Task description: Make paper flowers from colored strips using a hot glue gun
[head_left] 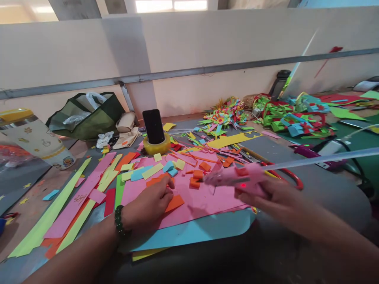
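My right hand (263,195) is wrapped round a pink glue gun (237,179), whose nozzle points left beside small orange paper loops (195,179). A long translucent glue stick (319,158) sticks out of its back. My left hand (152,201), with a dark green bead bracelet (119,221), rests on the pink sheets (204,203). Its fingers are bent and pressed together over orange paper strips (175,202); what they hold, if anything, is hidden. Blue and yellow paper pieces (152,170) lie just beyond it.
A phone (153,126) stands in a yellow tape roll (156,146). Long paper strips (79,197) lie left, near a tumbler (38,138) and a green bag (85,114). Red-handled scissors (291,175) lie behind the glue gun. Paper decorations (225,116) are piled near the wall.
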Demonstrator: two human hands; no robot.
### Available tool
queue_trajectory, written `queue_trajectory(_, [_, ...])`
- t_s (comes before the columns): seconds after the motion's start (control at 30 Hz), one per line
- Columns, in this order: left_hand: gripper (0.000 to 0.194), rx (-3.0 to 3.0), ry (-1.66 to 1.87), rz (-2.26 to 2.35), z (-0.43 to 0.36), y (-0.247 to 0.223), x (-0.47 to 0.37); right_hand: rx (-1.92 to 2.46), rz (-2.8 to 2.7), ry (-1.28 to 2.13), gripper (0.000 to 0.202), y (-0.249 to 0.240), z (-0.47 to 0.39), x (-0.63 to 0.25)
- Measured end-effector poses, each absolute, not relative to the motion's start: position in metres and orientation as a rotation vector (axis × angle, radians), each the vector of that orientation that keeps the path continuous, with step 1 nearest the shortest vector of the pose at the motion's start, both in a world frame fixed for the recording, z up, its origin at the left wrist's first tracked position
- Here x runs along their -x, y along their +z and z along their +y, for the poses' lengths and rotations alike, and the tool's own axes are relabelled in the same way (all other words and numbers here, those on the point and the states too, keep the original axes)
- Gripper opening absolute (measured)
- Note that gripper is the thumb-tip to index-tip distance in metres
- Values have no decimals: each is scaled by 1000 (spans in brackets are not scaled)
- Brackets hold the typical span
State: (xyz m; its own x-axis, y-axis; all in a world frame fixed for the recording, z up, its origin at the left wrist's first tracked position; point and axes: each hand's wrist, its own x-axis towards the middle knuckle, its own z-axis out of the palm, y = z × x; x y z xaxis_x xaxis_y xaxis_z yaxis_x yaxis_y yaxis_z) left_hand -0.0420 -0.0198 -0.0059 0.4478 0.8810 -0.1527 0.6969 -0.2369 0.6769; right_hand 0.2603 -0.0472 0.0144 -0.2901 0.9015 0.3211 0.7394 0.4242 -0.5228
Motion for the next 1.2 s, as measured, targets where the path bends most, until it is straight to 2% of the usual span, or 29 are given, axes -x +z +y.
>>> queue_trajectory(0.1, [11, -2027, 377, 1311, -20, -8, 43, 1363, -2312, 558, 37, 18, -51, -231])
queue_trajectory(0.3, [11, -2050, 367, 1311, -20, -9, 43, 1400, -2388, 648, 39, 17, -45, -210])
queue_trajectory(1.03, [11, -2029, 389, 1340, -20, -10, 41, 1419, -2415, 641, 38, 19, -53, -215])
queue_trajectory(1.2, [17, -1879, 481, 1268, -16, -3, 43, 1518, -2171, 684, 42, 32, -59, -233])
